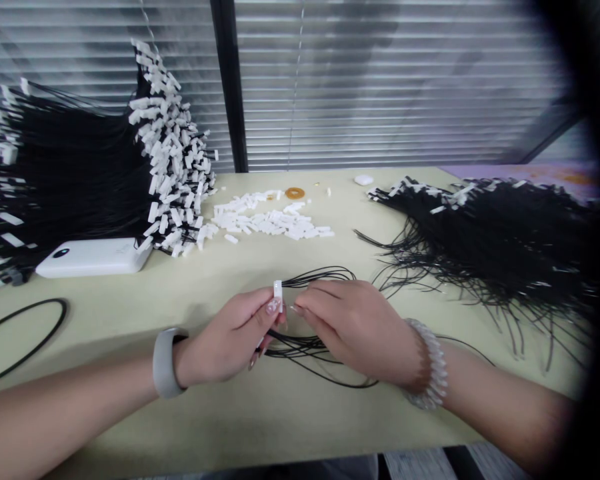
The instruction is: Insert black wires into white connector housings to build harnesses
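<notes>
My left hand [229,335] is closed, with thumb and fingers pinching a small white plastic connector [278,291] that stands upright. Thin black wires [300,341] run out from the connector's right side, pass behind my other hand and loop back under the left fingers. Just to the right of the connector, my right hand [363,327] has its fingers drawn together in a pinch. What lies between those fingertips is too small or hidden to make out. A narrow gap separates the two hands.
Loose white connectors [280,221] lie scattered beyond my hands, near an amber ring [295,193]. A large stack of black wires [80,167] with white ends stands at left, behind a white power bank [95,258]. More black wires [500,240] are heaped at right. A black cable loop [63,313] lies front left.
</notes>
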Tool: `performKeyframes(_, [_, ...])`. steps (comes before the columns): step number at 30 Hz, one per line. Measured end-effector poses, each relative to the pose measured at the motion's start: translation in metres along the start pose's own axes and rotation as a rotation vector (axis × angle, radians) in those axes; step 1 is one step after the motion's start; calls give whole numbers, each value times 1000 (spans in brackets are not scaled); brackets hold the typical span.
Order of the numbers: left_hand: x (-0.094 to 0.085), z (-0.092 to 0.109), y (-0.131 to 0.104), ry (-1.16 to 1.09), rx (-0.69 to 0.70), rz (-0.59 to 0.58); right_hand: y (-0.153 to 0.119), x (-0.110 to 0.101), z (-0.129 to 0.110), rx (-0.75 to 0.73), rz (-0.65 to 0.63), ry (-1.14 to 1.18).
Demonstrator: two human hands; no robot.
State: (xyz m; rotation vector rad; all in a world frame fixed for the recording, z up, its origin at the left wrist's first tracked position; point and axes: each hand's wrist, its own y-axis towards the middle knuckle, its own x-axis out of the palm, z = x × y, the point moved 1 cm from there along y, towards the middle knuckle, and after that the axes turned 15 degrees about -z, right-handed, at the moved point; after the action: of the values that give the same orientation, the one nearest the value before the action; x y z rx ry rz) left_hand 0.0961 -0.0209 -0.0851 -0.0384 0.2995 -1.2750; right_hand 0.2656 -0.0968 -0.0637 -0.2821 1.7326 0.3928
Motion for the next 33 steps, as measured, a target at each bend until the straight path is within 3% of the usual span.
performKeyframes(17, [0,1,0,21,-44,-16,-1,1,4,-26,54,-79])
performKeyframes(27, [1,1,2,20,6,-91,0,6,0,-65,94,30])
performKeyframes(31, [0,2,4,-35,-5,-49,3,-1,0,-68,129,113])
performKeyframes(33, [-2,1,6,-122,-25,27,3,-11,10,-7,212,200])
